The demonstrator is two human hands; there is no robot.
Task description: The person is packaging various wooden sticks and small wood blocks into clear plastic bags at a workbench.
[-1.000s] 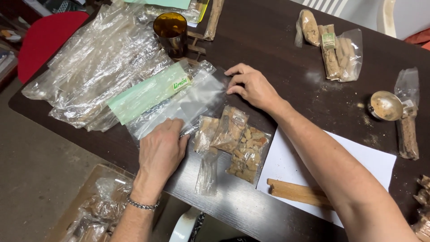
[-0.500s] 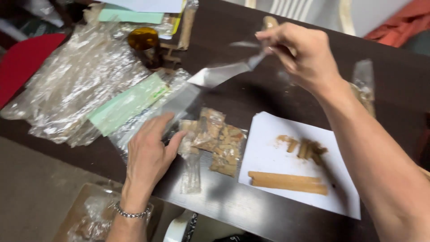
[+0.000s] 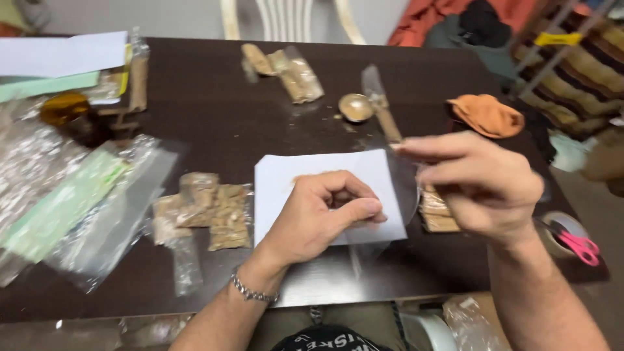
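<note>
Right, the left hand [image 3: 325, 214] sat curled over the white paper sheet [image 3: 312, 179] on the dark table [image 3: 214, 117], thumb pressed against the side of the forefinger as if pinching something, though whatever lay between them was hidden inside the fist. A clear plastic bag [image 3: 400, 188], nearly invisible against the paper and table, hung between the two hands; only its glinting edges showed. The right hand [image 3: 478, 188] was raised just beside the left, blurred, forefinger and thumb stretched out and pinching the bag's top edge, the other fingers folded. Behind that hand, tan wooden sticks [image 3: 439, 214] peeked out, mostly covered. A silver bracelet [image 3: 250, 291] ringed the left wrist.

To the left lay small filled packets [image 3: 208, 208] of brownish bits, and beyond them a heap of empty clear bags [image 3: 78, 208] with a green strip, cut off by the frame. Farther back were a small metal bowl [image 3: 356, 107], a packet of pale pieces [image 3: 292, 75] and an orange cloth [image 3: 487, 114]. Pink-handled scissors [image 3: 575, 244] rested at the right edge, partly out of sight.
</note>
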